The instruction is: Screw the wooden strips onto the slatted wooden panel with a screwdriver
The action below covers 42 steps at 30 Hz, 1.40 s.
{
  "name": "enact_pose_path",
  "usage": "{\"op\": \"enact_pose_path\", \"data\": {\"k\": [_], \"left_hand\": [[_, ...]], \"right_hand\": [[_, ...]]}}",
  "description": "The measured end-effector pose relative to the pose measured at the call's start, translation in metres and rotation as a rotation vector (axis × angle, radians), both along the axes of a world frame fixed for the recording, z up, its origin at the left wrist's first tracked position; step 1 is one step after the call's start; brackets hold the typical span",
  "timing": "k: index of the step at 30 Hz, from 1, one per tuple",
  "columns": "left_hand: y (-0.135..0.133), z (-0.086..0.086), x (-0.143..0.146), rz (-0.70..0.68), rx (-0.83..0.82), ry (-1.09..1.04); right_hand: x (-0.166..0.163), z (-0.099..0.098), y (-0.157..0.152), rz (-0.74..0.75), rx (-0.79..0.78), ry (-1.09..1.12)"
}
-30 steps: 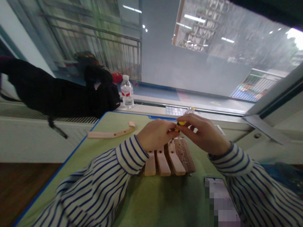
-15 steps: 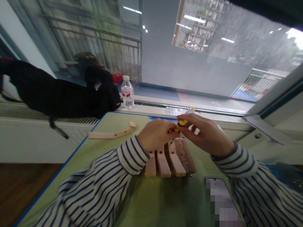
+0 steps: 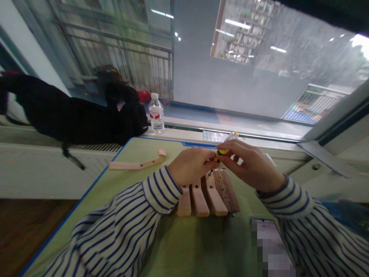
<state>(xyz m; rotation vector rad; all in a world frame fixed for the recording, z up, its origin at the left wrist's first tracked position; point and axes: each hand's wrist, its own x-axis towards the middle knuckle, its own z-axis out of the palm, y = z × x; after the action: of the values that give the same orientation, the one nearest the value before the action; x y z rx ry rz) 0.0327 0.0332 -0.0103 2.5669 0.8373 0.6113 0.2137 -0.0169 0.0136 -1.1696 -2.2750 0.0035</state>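
A small yellow-and-black screwdriver (image 3: 221, 152) is held above the wooden pieces, its tip end pointing down and to the left. My right hand (image 3: 249, 163) has thumb and fingers closed round its handle. Against the lower end of the screwdriver, the fingers of my left hand (image 3: 191, 163) are pinched together, covering part of it. Just below lie several pale bent wooden strips (image 3: 215, 200) with drilled holes, side by side on a darker grooved wooden block (image 3: 227, 190). A small dark screw shows near the top of the rightmost strip. My left hand hides the strips' far ends.
Another bent wooden strip (image 3: 138, 165) lies at the table's left. A phone (image 3: 272, 242) rests at the right front of the green table (image 3: 173, 246). On the sill stand a water bottle (image 3: 156, 115) and a gridded case (image 3: 213, 135); a black bag (image 3: 86, 119) lies left.
Both hands stay over the wooden pieces, holding the screwdriver, whose handle looks slightly turned. The whole view has shifted very slightly.
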Motion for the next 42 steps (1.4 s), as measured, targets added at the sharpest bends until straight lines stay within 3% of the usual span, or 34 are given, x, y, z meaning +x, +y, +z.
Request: {"op": "enact_pose_path", "data": {"k": [6, 21, 42], "left_hand": [[0.001, 0.000, 0.001, -0.036, -0.019, -0.027], [0.010, -0.007, 0.000, 0.022, -0.056, -0.065], [0.011, -0.009, -0.001, 0.038, -0.035, -0.100]], "right_hand": [[-0.001, -0.005, 0.001, -0.037, -0.006, 0.055], [-0.003, -0.002, 0.007, -0.020, -0.065, 0.028], [-0.003, -0.002, 0.011, -0.040, -0.011, -0.021]]}}
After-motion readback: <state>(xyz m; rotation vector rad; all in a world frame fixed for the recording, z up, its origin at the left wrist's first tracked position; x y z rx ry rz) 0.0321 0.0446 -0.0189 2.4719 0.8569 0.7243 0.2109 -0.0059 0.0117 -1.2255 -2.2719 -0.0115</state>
